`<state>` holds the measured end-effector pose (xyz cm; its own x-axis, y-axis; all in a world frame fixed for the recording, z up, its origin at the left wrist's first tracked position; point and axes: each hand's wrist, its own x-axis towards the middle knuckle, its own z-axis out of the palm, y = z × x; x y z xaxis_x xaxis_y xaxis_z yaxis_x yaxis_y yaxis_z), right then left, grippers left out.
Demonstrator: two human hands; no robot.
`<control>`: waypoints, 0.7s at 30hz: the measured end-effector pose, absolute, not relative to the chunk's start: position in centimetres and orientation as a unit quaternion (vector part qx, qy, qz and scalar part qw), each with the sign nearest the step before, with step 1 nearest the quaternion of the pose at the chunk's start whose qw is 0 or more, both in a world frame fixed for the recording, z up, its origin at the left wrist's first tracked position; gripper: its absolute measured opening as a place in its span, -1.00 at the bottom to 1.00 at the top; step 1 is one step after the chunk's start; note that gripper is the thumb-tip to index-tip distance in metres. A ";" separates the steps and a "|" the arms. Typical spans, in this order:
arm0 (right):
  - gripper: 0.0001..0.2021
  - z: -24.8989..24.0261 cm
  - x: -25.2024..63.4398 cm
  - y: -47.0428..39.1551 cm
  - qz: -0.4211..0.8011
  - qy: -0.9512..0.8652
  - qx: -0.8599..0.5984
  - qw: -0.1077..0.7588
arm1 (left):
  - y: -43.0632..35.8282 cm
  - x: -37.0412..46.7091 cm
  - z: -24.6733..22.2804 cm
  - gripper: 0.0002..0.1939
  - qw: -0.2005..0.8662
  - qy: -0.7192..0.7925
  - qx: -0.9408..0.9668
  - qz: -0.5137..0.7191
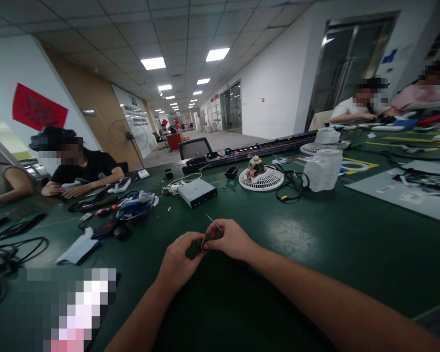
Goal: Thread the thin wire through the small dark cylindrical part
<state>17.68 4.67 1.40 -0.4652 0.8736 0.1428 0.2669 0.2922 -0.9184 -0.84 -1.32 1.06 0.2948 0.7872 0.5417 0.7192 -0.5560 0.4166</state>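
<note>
Box-shaped device [197,192] left of the round grille [261,180] on the table [242,293].

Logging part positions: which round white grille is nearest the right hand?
The near grille, left of the white housing, with exposed parts on top; the far grille lies beyond that housing.

I see open room on the flat dark green counter [242,215] right of the middle. The silver and black box [197,192] blocks the way ahead. The round white slotted fan cover [261,179] and curly black cable [292,188] stand in the way farther right.
</note>
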 end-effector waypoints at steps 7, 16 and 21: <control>-0.81 1.8 17.0 4.2 0.625 -0.607 -0.375 0.315 | -1.5 -0.4 1.3 -0.76 0.040 0.441 0.819 0.365; -0.53 1.3 18.0 5.0 0.426 -0.741 -0.412 0.316 | -1.0 -0.7 0.9 -0.73 0.036 0.525 0.755 0.390; -0.64 2.2 19.8 5.7 0.166 -0.872 -0.359 0.288 | -0.3 -1.5 0.6 -0.71 0.038 0.602 0.680 0.417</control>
